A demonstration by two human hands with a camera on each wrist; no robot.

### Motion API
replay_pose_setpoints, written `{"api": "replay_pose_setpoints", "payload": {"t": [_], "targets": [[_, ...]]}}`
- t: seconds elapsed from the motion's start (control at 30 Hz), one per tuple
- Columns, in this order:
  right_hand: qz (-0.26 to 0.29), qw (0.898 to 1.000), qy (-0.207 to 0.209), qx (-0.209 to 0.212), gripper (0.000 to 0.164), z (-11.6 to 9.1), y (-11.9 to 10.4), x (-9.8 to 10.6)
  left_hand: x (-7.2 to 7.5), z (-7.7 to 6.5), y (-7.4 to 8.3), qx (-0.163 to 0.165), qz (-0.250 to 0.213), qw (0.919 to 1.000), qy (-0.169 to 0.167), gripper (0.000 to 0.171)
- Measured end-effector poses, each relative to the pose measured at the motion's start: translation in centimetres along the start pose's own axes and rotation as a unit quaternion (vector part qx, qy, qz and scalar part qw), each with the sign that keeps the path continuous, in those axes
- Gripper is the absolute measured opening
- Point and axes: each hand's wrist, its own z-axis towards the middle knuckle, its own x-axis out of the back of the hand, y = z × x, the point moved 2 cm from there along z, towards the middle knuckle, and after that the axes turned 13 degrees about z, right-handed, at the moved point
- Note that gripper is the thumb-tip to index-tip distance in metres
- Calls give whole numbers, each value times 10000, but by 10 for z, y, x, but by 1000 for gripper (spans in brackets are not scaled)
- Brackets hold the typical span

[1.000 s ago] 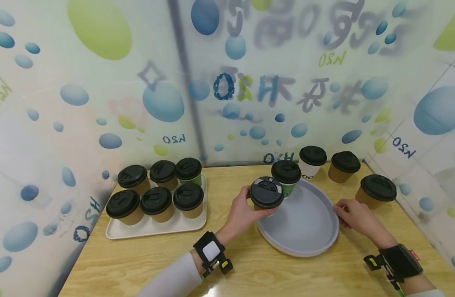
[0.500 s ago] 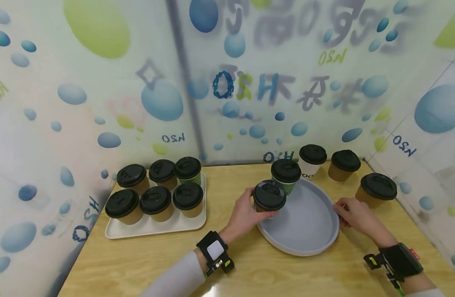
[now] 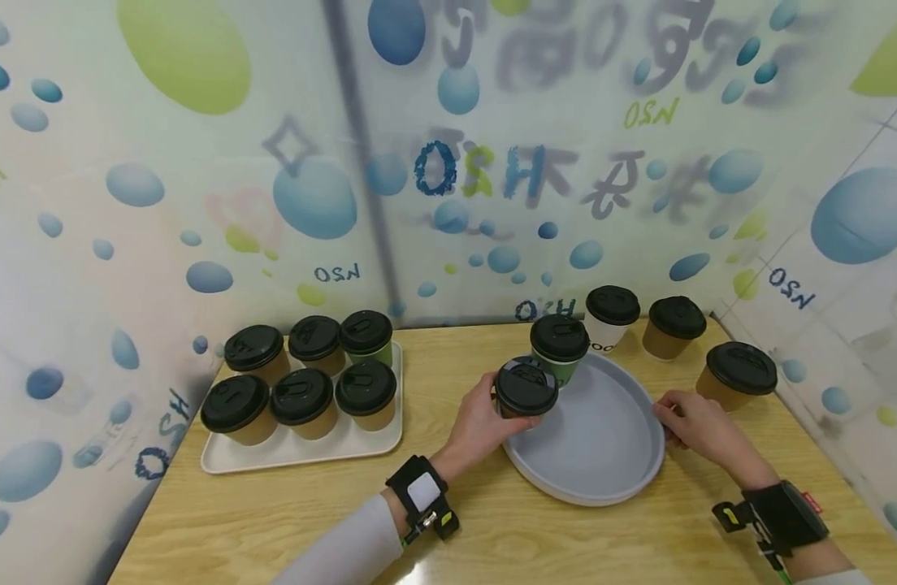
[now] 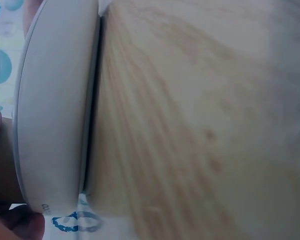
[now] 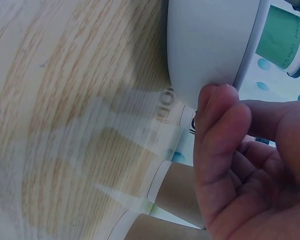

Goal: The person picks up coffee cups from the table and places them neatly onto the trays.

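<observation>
My left hand [image 3: 474,431] grips a brown paper coffee cup with a black lid [image 3: 526,385], upright at the left side of a round grey tray [image 3: 598,455]. In the left wrist view the brown cup [image 4: 2,165] stands just past the tray's wall [image 4: 55,110], with fingers around it. Close behind it, a green cup with a black lid [image 3: 560,349] is on the tray. My right hand [image 3: 700,426] pinches the tray's right rim. The right wrist view shows thumb and fingers of that hand [image 5: 230,165] at the rim.
A white rectangular tray [image 3: 302,457] at the left carries several black-lidded cups. Behind the round tray stands a white cup [image 3: 609,321]. Two brown cups, one farther back [image 3: 671,329] and one nearer [image 3: 734,378], stand right of it. Patterned walls enclose the wooden table [image 3: 492,536].
My left hand and the coffee cup have shifted slightly right and down, then stayed nearly still. The right hand keeps its place on the tray's rim. The head view has drifted slightly.
</observation>
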Motion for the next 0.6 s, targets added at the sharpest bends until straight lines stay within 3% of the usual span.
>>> {"api": "replay_pose_setpoints", "payload": {"t": [0.23,0.6], "targets": [[-32,10000,37,33,22,-1,-1,0,0,2,2,52,68,9999,-113,86],[30,9999,48,142,19,-6,0,-2,2,5,-2,-163,-131,9996,-203,84]]}}
